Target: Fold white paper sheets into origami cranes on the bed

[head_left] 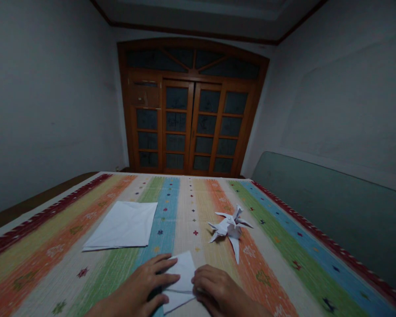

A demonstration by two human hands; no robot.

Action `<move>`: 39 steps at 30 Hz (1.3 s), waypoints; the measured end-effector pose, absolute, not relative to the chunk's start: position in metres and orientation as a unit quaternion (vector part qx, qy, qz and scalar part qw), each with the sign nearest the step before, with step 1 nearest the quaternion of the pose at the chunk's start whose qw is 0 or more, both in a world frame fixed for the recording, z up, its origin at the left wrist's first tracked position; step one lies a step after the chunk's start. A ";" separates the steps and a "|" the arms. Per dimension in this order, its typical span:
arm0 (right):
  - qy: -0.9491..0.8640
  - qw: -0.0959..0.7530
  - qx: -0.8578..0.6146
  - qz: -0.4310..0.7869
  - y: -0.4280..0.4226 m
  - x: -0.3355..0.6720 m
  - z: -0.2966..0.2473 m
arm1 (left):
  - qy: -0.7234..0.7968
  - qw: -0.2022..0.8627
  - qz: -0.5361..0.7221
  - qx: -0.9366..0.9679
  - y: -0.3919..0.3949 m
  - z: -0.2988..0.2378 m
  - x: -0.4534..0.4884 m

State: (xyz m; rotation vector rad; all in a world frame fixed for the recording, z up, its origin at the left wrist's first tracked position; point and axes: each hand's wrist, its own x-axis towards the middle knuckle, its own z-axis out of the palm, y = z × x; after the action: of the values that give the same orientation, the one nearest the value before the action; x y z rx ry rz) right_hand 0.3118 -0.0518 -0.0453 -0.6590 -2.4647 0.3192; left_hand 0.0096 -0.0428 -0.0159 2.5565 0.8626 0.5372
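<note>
Spanning the foreground, the desk (185, 220) lies beneath the left hand (145, 281) and right hand (219, 288), with the paper (182, 267) between their fingers. The left rests palm down, fingers spread onto the paper; the right curls at its right edge, grip impossible to tell.

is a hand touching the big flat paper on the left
No, the left hand and right hand are on the folded paper; the flat paper lies apart.

Folded white paper (184, 273), far corner pointed, between hands (149, 278).
</note>
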 end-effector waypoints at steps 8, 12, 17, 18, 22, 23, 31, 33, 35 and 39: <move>-0.908 0.319 -0.249 0.109 -0.052 0.316 -0.043 | 0.311 0.201 0.168 0.914 -0.047 -0.004 0.010; -0.922 0.287 -0.256 0.038 -0.052 0.314 -0.039 | 0.304 0.182 0.162 0.921 -0.050 -0.004 0.008; -0.935 0.257 -0.244 -0.032 -0.050 0.313 -0.041 | 0.276 0.170 0.192 0.926 -0.047 -0.010 0.006; -0.935 0.256 -0.243 -0.036 -0.050 0.313 -0.043 | 0.272 0.165 0.196 0.928 -0.047 -0.011 0.006; -0.925 0.284 -0.251 -0.019 -0.049 0.313 -0.047 | 0.266 0.137 0.185 0.936 -0.044 -0.017 0.007; -0.919 0.294 -0.261 -0.009 -0.049 0.313 -0.048 | 0.268 0.129 0.183 0.937 -0.043 -0.018 0.007; -0.849 0.382 -0.351 0.095 -0.046 0.316 -0.052 | 0.263 0.111 0.273 0.919 -0.034 -0.023 0.016; -0.827 0.403 -0.371 0.125 -0.045 0.315 -0.052 | 0.265 0.142 0.320 0.899 -0.032 -0.025 0.018; -0.804 0.416 -0.389 0.167 -0.045 0.313 -0.051 | 0.287 0.178 0.352 0.873 -0.032 -0.025 0.020; -0.776 0.418 -0.407 0.240 -0.047 0.306 -0.047 | 0.374 0.220 0.402 0.806 -0.034 -0.025 0.025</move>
State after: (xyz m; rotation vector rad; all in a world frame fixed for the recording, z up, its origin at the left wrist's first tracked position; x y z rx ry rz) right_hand 0.3065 -0.0468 -0.0475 -1.0200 -1.9457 0.6031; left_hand 0.0254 -0.0342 -0.0246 2.2304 1.0338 1.1113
